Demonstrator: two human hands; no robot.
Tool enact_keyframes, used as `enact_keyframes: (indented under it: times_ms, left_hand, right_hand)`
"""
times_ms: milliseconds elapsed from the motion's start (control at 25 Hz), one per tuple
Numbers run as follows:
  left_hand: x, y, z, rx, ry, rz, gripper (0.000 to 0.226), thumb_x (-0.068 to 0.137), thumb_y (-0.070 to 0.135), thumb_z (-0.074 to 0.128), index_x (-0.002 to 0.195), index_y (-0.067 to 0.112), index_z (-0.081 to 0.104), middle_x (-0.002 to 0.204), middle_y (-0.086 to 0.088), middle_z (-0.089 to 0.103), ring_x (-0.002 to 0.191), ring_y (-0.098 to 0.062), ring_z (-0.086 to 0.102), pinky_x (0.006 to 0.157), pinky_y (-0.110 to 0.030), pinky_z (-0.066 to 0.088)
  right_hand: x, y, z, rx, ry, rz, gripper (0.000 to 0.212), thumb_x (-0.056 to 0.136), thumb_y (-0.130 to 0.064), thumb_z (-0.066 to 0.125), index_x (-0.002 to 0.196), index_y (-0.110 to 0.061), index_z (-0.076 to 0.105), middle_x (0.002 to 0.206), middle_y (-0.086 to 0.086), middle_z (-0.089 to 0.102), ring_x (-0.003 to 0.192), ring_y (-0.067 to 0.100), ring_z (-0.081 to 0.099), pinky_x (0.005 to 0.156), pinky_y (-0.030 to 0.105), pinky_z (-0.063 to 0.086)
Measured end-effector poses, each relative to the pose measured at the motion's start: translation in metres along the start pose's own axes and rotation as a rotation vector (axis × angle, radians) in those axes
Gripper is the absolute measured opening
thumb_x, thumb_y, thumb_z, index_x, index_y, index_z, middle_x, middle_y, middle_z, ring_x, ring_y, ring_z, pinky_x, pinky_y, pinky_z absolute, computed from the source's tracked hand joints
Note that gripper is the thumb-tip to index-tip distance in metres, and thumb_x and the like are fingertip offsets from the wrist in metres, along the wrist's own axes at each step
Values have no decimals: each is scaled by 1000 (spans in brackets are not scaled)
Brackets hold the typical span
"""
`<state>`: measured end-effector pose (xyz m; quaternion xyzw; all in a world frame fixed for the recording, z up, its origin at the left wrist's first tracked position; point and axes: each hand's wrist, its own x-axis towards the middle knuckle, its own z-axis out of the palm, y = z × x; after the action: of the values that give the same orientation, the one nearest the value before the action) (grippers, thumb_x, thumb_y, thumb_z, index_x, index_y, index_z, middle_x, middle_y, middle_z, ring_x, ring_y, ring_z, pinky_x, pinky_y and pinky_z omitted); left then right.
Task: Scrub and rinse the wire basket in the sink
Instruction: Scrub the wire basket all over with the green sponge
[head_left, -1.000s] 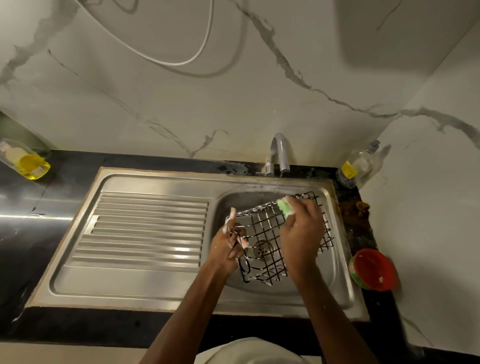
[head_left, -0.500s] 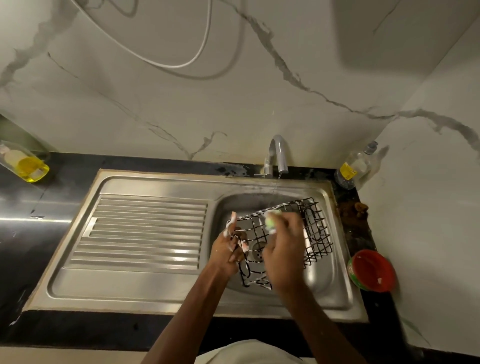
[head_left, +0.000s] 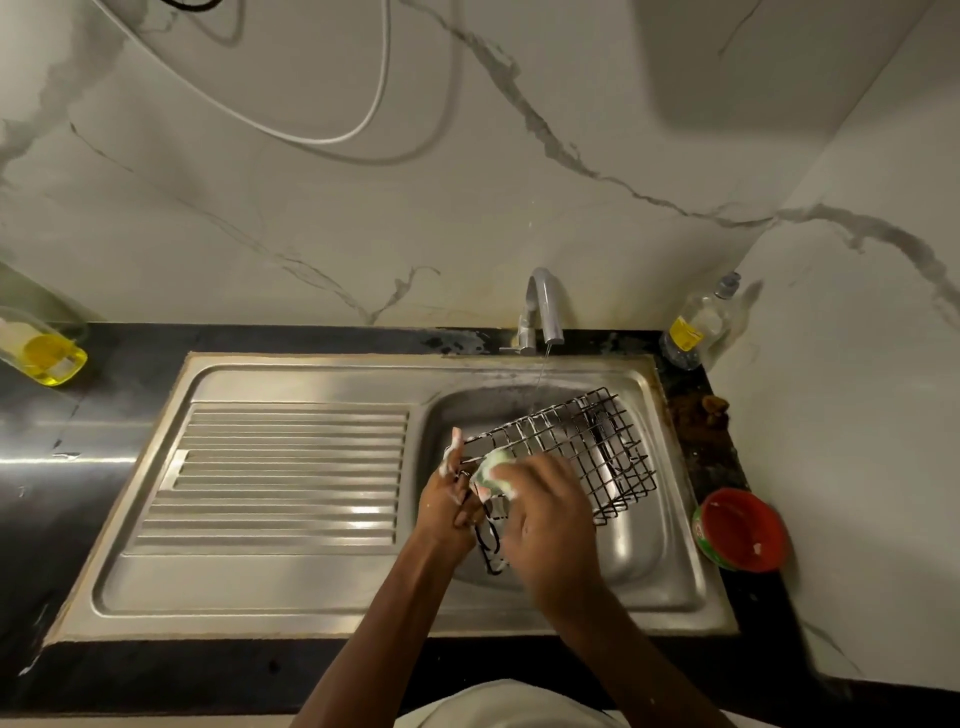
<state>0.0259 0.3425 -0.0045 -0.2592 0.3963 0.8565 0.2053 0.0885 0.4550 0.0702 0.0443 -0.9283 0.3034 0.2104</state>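
Observation:
A black wire basket (head_left: 582, 447) is held tilted over the steel sink bowl (head_left: 631, 545). My left hand (head_left: 449, 506) grips the basket's near left corner, soap foam on its fingers. My right hand (head_left: 545, 514) presses a green and white soapy sponge (head_left: 493, 467) against the basket's left part, next to my left hand. The basket's near edge is hidden behind my right hand. A thin stream of water falls from the tap (head_left: 543, 306) onto the basket's far side.
A ribbed drainboard (head_left: 280, 478) fills the sink's left half. A red tub (head_left: 740, 527) sits on the black counter at the right, with a clear bottle (head_left: 698, 322) in the back corner. A bottle of yellow liquid (head_left: 39, 353) lies at far left.
My right hand has slid the sponge leftward along the basket, from its far middle to the left corner by my left hand. The basket has shifted slightly.

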Motion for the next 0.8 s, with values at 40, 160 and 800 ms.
enact_keyframes:
  times_ms: [40, 160, 800]
  left_hand:
    - [2, 0, 0, 2, 15, -7, 50, 96, 45, 59, 133, 12, 66, 52, -2, 44, 35, -6, 33, 39, -21, 33]
    - [-2, 1, 3, -64, -37, -1, 40, 103, 46, 53, 85, 23, 80, 41, 5, 37, 24, -6, 24, 33, -21, 18]
    - [-17, 13, 16, -63, 73, 0, 57, 106, 45, 49, 135, -1, 31, 41, 3, 43, 24, -6, 25, 30, -18, 24]
  right_hand:
    - [-4, -1, 0, 18, -38, -61, 35, 82, -2, 47, 105, -7, 73, 99, 7, 66, 91, 21, 59, 73, 27, 53]
    - [14, 41, -4, -21, 21, 120, 42, 82, -1, 50, 120, -9, 69, 103, 8, 63, 92, 22, 60, 70, 34, 59]
    - [-17, 8, -6, 12, -14, 92, 39, 83, 2, 50, 114, -5, 72, 99, 7, 64, 90, 18, 58, 77, 27, 53]
